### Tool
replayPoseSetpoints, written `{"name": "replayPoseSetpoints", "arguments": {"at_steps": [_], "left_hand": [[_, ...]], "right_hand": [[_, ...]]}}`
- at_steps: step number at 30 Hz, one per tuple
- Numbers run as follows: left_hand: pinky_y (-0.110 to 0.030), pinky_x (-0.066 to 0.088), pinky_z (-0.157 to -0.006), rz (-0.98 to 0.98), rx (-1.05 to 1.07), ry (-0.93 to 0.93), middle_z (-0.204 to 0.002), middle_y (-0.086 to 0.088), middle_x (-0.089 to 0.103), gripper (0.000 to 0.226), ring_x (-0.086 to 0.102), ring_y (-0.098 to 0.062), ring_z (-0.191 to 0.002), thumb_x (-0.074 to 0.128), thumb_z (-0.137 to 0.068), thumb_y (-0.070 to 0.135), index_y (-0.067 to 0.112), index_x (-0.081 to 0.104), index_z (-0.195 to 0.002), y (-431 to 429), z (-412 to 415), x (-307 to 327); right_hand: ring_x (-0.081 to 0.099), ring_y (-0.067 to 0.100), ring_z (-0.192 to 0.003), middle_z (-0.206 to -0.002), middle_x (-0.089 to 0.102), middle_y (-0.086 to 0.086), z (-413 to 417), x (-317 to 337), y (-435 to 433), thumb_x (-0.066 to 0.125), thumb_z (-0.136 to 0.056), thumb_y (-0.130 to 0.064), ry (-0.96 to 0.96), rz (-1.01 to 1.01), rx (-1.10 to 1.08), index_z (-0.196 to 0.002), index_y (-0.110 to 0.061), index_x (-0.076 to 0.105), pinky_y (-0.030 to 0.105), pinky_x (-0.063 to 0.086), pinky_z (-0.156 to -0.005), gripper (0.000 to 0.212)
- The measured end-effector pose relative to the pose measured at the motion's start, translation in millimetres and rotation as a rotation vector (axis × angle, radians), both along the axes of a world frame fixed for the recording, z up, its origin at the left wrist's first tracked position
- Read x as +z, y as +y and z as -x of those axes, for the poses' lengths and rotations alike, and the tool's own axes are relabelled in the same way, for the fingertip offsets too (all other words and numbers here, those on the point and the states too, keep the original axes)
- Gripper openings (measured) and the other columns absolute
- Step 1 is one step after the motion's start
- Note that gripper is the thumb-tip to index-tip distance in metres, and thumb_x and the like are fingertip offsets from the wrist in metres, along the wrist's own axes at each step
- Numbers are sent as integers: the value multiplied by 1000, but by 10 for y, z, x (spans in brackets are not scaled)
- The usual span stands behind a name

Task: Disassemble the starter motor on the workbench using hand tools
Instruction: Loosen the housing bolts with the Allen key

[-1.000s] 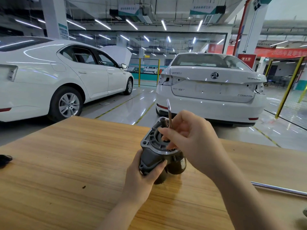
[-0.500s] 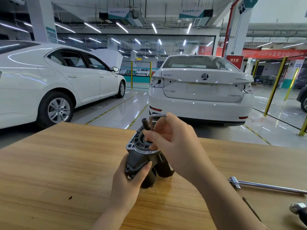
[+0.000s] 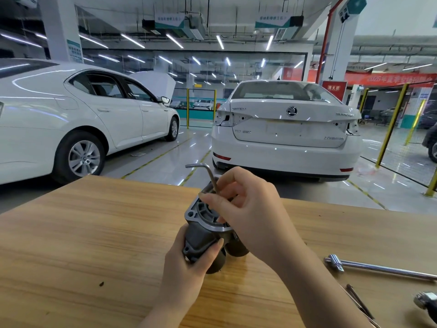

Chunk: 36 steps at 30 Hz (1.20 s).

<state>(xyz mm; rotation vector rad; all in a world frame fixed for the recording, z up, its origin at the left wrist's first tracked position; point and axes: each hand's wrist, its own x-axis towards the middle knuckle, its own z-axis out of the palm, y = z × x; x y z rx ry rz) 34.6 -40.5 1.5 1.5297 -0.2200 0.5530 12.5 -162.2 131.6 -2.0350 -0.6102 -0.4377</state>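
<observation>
Wooden bench [image 3: 94, 233] fills the foreground of a car workshop. The right hand [image 3: 255, 216] sits over the top of the starter motor [image 3: 203, 235], fingers curled and pinching the long leg of an L-shaped hex key [image 3: 209, 174]. The key's short leg points left above the hand, and its lower tip is hidden behind the fingers. The left hand [image 3: 186, 268] grips the motor's dark body from below, thumb across the housing. The motor is tilted, silver flanged end up, lower end on the bench. To the right on the bench lie a chrome T-bar [image 3: 378, 268], a thin dark tool [image 3: 359, 301] and a rounded metal part [image 3: 425, 300] at the frame edge. Beyond the bench stand 2 cars: a white sedan [image 3: 82, 119] side-on with bonnet raised, and a second white sedan [image 3: 286, 136] rear-on.
</observation>
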Motion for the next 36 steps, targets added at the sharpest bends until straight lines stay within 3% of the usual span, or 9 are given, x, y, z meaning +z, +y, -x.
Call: {"name": "replayPoseSetpoints", "arguments": {"at_steps": [6, 10, 14, 18, 21, 25, 29, 36], "left_hand": [[-6, 48, -67, 16, 6, -3, -96, 17, 69, 56, 65, 0, -89, 72, -53, 53, 31, 60, -102, 9, -30, -10], [-7, 48, -67, 11, 0, 2, -96, 18, 69, 55, 65, 0, -88, 72, -52, 53, 31, 59, -101, 14, -32, -16], [-5, 47, -67, -11, 9, 0, -97, 23, 67, 57, 64, 4, -89, 71, -52, 52, 31, 57, -103, 10, -18, -3], [-5, 48, -67, -22, 12, 1, -98, 22, 66, 58, 63, 2, -90, 72, -52, 53, 30, 57, -104, -3, -1, 7], [-6, 48, -68, -27, 13, 3, -98, 22, 66, 59, 63, 2, -90, 71, -52, 54, 29, 57, -104, -7, 7, 16], [-5, 47, -68, -25, 19, 1, -98, 24, 66, 58, 63, 4, -90, 71, -51, 54, 30, 57, -103, -11, 15, 26], [-5, 48, -69, -13, -9, 5, -99, 26, 66, 56, 63, 5, -90, 72, -51, 51, 30, 57, -102, -17, 19, 43], [-5, 47, -68, -6, 7, 7, -97, 25, 66, 58, 63, 5, -89, 71, -51, 53, 30, 57, -102, -19, 16, 49]], "right_hand": [[63, 9, -65, -63, 61, -9, 3, 4, -17, 67, -81, -34, -54, 17, -26, -66, -30, 54, 24, 52, -61, 20], [61, 5, -66, -69, 59, -11, 1, -8, 5, 54, -91, -22, -65, 34, 56, -90, -21, 67, 14, 46, -59, 12], [62, 7, -63, -72, 58, -12, -18, -37, 28, 59, -87, -30, -40, -28, 42, -84, -30, 55, 17, 49, -58, 5], [60, 6, -55, -66, 61, -8, -24, -31, 11, 69, -80, -33, -25, -92, 2, -68, -28, 47, 19, 50, -53, 25], [61, 6, -53, -56, 60, -7, -6, -8, -9, 71, -76, -31, -10, -71, 16, -62, -28, 50, 18, 49, -51, 26], [57, -3, -52, -51, 57, -17, -7, 31, -72, 69, -79, -29, -21, -7, 46, -66, -36, 58, 10, 43, -49, 19], [62, -3, -59, -65, 61, -13, -11, 55, -123, 57, -90, -25, -31, 62, 83, -82, -33, 60, 11, 47, -51, 12], [63, 4, -62, -69, 59, -12, -32, 30, -70, 68, -79, -36, -46, -14, -6, -70, -35, 48, 17, 49, -55, 22]]}}
